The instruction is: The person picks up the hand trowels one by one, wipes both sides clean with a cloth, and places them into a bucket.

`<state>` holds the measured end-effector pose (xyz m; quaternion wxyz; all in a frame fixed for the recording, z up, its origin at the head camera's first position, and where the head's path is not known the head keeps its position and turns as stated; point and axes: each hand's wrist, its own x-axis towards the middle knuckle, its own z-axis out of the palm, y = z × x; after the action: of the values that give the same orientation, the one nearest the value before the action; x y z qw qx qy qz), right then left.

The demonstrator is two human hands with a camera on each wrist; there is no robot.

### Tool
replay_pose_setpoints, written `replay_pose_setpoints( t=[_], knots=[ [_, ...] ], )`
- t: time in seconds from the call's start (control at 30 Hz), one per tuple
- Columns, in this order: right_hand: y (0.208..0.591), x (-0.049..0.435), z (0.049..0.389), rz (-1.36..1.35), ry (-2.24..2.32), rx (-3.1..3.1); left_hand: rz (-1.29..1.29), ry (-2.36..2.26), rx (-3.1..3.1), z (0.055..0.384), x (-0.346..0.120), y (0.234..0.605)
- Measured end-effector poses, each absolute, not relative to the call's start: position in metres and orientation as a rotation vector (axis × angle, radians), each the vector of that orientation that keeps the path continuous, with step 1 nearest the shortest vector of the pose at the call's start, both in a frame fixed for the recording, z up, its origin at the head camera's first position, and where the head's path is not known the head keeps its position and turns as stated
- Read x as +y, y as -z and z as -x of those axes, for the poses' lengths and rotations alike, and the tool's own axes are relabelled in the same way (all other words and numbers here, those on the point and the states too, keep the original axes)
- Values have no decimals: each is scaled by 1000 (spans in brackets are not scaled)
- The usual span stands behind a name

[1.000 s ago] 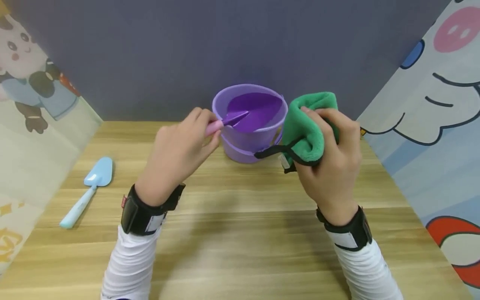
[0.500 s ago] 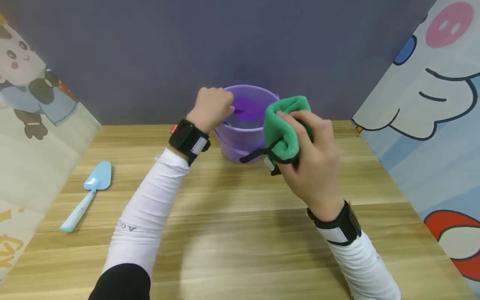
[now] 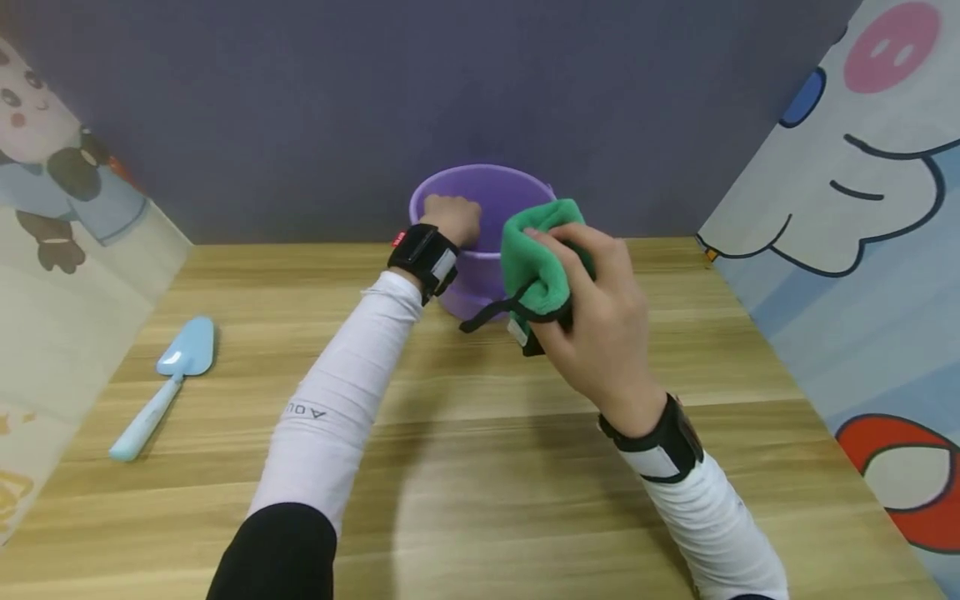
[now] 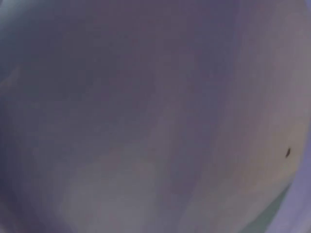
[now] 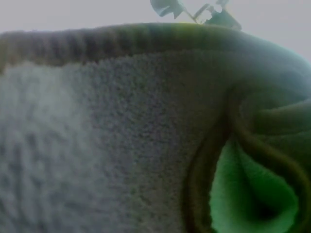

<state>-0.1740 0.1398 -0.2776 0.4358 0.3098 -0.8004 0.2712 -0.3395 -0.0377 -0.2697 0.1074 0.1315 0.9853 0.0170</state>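
Observation:
My left hand (image 3: 454,218) reaches down past the rim of a purple bucket (image 3: 478,271) in the head view. The bucket and the back of the hand hide its fingers, so I cannot tell whether they hold anything. Blurred purple fills nearly all of the left wrist view. My right hand (image 3: 606,321) grips a folded green cloth (image 3: 534,254) with black edging and a loop, raised in front of the bucket's right side. Close up in the right wrist view, the cloth (image 5: 252,194) shows its fold and dark border.
A light blue toy trowel (image 3: 187,348) lies on the wooden table (image 3: 495,483) at the left. Behind the bucket stands a dark grey panel (image 3: 337,108). Cartoon-printed walls (image 3: 862,275) flank both sides.
My left hand, earlier pinching a pink-handled purple toy tool at the rim, has moved right and down into the bucket. The right hand has shifted left with the cloth.

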Motion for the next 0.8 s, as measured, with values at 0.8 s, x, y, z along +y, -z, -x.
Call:
replay_pose_setpoints(
  t=[0.8],
  knots=[
    [279, 139, 176, -810, -721, -2081, -420, -119, 3391, 303, -69, 275]
  ],
)
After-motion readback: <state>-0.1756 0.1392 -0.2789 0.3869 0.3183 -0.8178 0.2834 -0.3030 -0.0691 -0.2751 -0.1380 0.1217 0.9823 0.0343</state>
